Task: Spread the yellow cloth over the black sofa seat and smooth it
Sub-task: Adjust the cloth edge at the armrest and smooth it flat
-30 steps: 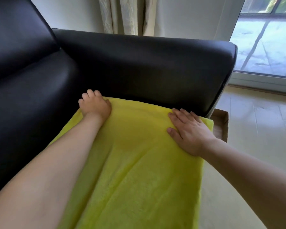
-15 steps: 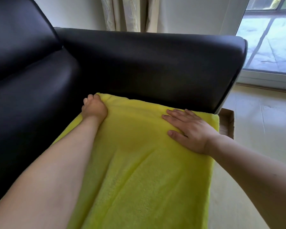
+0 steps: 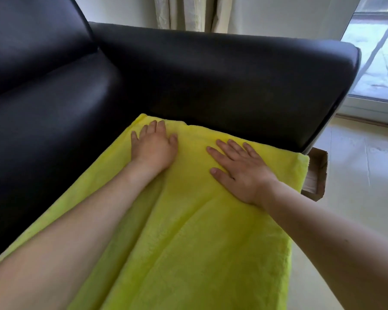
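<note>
The yellow cloth (image 3: 199,231) lies spread over the seat of the black sofa (image 3: 43,135), its far edge against the armrest (image 3: 222,70). My left hand (image 3: 154,148) lies flat on the cloth near its far left corner, fingers straight and slightly apart. My right hand (image 3: 240,168) presses flat on the cloth to the right of it, fingers spread and pointing up-left. Shallow folds run lengthwise down the cloth between my forearms. The seat under the cloth is hidden.
A brown cardboard box (image 3: 317,173) sits on the floor beside the sofa's right end. Pale floor tiles (image 3: 363,175) stretch to a glass door (image 3: 379,63) at the right. Curtains (image 3: 188,12) hang behind the armrest.
My left hand has opened from a curled grip at the cloth's far corner to lie flat. My right hand slid slightly left. The view shifted so the sofa sits further right.
</note>
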The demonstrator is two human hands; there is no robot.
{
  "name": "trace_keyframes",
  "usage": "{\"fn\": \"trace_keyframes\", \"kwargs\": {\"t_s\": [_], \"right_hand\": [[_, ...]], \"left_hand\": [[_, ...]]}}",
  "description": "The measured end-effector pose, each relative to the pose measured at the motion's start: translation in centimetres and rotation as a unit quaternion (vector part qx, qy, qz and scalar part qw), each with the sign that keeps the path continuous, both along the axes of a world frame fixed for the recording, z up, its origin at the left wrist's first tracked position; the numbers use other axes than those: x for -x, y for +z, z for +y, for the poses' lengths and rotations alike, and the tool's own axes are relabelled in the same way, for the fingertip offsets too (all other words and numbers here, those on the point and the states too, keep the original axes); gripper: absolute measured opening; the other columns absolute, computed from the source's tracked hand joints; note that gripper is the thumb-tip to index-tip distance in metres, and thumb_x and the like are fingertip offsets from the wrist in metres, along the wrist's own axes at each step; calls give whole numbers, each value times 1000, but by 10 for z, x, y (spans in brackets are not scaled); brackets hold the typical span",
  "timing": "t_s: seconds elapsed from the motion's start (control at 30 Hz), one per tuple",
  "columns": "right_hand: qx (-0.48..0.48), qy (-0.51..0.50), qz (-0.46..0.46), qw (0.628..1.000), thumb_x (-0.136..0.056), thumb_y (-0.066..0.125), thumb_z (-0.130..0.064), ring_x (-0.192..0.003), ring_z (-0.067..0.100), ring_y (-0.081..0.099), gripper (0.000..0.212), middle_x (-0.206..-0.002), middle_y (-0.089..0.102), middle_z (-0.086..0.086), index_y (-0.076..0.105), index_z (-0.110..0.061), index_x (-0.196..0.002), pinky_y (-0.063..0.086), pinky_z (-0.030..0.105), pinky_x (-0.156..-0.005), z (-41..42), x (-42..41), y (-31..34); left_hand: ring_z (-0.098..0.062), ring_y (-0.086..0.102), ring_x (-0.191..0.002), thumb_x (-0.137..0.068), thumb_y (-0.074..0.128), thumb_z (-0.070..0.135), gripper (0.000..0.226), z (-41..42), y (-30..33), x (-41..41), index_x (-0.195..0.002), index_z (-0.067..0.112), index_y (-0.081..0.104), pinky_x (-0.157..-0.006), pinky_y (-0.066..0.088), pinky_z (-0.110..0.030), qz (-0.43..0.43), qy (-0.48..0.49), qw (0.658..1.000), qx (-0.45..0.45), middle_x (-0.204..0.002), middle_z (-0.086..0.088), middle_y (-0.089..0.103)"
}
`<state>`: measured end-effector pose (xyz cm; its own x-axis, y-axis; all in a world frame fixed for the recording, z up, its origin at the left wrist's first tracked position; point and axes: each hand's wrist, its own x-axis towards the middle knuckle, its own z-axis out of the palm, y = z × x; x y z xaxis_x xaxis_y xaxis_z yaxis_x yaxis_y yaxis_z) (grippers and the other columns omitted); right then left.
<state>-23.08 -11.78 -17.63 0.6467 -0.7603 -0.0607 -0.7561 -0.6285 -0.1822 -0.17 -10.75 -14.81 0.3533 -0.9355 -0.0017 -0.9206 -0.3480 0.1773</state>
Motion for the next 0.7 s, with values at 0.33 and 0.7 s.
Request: {"fn": "trace_keyframes", "kwargs": {"t_s": [0.33, 0.7], "right_hand": [[38, 12, 38, 998, -96, 7, -61, -149, 15, -7, 63, -163, -6, -7, -5, -38, -154, -5, 42, -120, 3, -3, -4], [150, -49, -138, 978, -100, 30, -46, -149, 27, 0, 58, -163, -3, 4, 22, -22, -152, -9, 53, -116, 112, 15, 24]], "left_hand": [[-13, -1, -149, -84, 0, 70, 73, 146, -30, -28, -152, 44, 4, -120, 0, -46, -30, -44, 998, -37, -162, 15, 0], [-17, 27, -143, -92, 17, 53, 66, 256, 21, 86, -148, 25, 36, -118, 16, -43, -28, -6, 989, 143, -155, 5, 32]]}}
